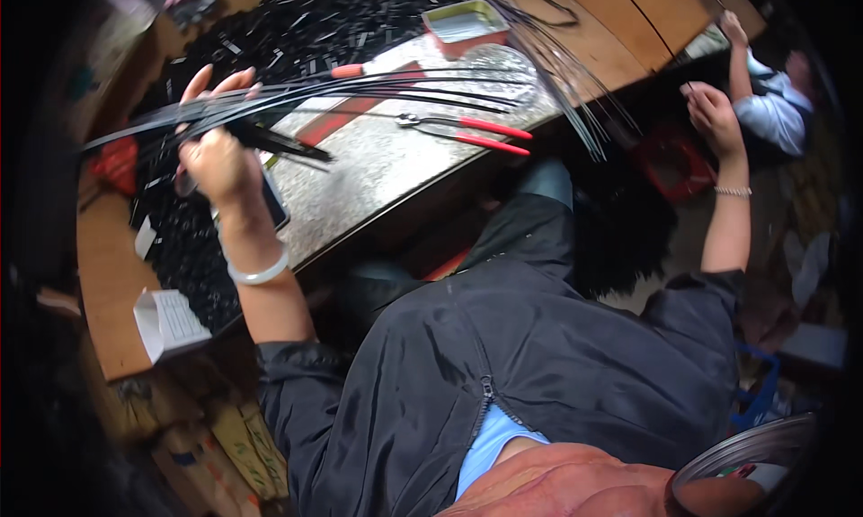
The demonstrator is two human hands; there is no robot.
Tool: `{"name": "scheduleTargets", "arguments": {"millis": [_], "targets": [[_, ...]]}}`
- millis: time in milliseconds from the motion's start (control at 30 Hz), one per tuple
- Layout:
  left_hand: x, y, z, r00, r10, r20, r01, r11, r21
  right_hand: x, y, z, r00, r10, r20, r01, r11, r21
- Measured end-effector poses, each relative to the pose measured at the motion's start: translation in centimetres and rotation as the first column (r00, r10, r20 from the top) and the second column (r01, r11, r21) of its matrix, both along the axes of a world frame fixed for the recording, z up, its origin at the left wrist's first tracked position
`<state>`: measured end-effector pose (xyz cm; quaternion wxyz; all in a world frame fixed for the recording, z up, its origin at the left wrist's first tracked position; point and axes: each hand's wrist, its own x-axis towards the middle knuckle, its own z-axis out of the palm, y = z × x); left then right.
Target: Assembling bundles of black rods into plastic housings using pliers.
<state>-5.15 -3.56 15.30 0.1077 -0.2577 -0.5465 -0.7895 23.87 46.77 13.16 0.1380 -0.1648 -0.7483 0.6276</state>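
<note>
My left hand (218,164) is closed around a bundle of long thin black strips (395,84) above the left part of the worktop. The strips fan out to the right, over a grey speckled slab (351,180). Raised at the far right, my right hand (716,121) has its fingers pinched on a thin black strand (649,21) that runs up toward the top edge. Pincers with red handles (481,132) lie on the slab, jaws toward the left. Close by the bundle is a red handle (347,70); the rest of that tool is hard to make out.
A large heap of small black pieces (297,27) covers the back and left of the wooden table (112,301). A red-and-yellow tub (463,31) stands behind the slab. More strips (575,112) hang over the front edge. Another person (775,108) sits at the right.
</note>
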Motion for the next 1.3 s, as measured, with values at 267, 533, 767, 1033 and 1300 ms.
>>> {"name": "scheduleTargets", "arguments": {"millis": [267, 533, 767, 1033, 1300], "targets": [[1.6, 1.5, 0.3, 0.991, -0.123, 0.047, 0.125, 0.992, -0.020, -5.3, 1.4, -11.1, 0.936, -0.341, -0.087, 0.335, 0.787, 0.518], [5.3, 6.0, -0.3, 0.927, -0.374, 0.003, 0.368, 0.911, -0.188, -8.2, -12.6, -3.5, 0.979, 0.194, -0.063, -0.151, 0.897, 0.416], [7.3, 6.5, -0.1, 0.964, -0.266, -0.027, 0.252, 0.938, -0.237, -8.2, -24.6, -1.5, 0.450, 0.892, 0.044, -0.739, 0.400, -0.542], [5.7, 5.6, -2.4, 0.975, -0.179, -0.128, 0.112, 0.904, -0.412, -7.1, -25.5, 1.8, 0.735, 0.678, 0.014, -0.601, 0.660, -0.451], [2.4, 4.6, -10.1, 0.872, -0.185, -0.453, -0.204, 0.704, -0.680, -3.8, -26.1, -1.3, 0.832, 0.542, -0.118, -0.554, 0.823, -0.125]]}}
